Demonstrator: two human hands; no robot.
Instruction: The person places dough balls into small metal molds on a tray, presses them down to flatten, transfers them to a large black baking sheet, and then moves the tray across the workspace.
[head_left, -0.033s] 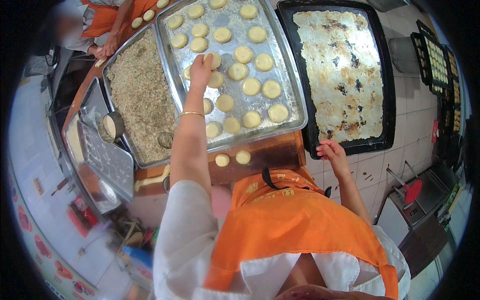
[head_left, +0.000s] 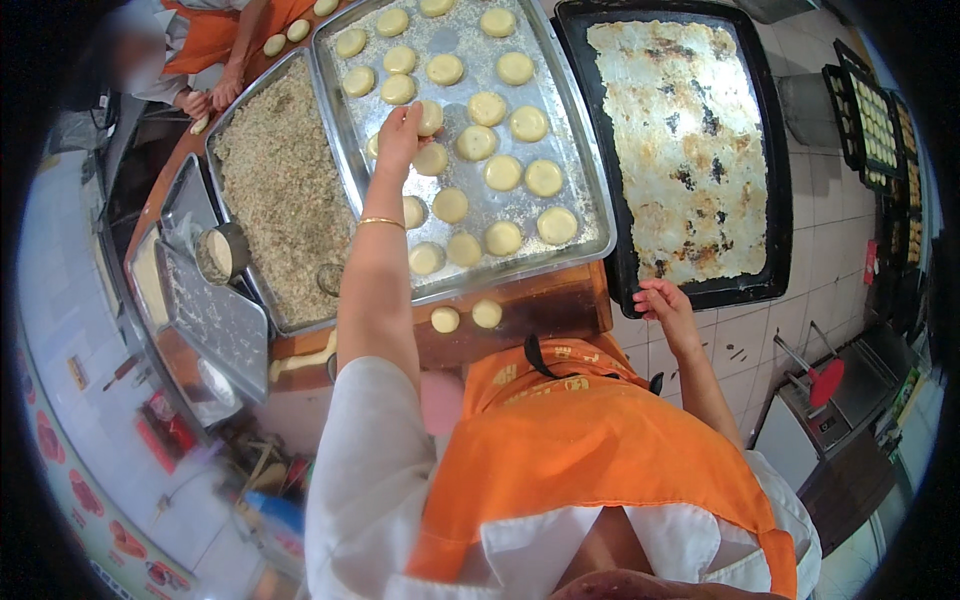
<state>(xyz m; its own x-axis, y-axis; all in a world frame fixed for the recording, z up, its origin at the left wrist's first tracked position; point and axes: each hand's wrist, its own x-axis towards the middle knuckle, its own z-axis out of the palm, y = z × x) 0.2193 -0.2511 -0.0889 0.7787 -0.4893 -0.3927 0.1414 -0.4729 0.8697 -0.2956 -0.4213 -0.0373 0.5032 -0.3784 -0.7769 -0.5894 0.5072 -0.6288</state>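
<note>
A large silver tray (head_left: 440, 42) bears several pale yellow dough rounds (head_left: 476, 143) on scattered flour. My left hand (head_left: 402, 138) reaches over its left half. Thumb and fingers close round the side of one dough round (head_left: 429, 118); its underside is hidden. My right hand (head_left: 663, 302) is beside the near left corner of a black baking tray (head_left: 700, 298). Its fingers are loosely bent and a little apart, with nothing seen in them. Whether they touch the tray rim cannot be made out.
Left of the silver tray stands a pan of crumbly filling (head_left: 280, 190) with a metal cup (head_left: 222, 253) at its edge. Two dough rounds (head_left: 465, 316) lie on the wooden table edge. At the upper left, a co-worker's hands (head_left: 210, 98) handle dough. Loaded racks (head_left: 875, 125) stand far right.
My left hand and forearm have shifted very slightly left, still at the same dough round. The co-worker's hands have moved a little. My right hand stays where it was.
</note>
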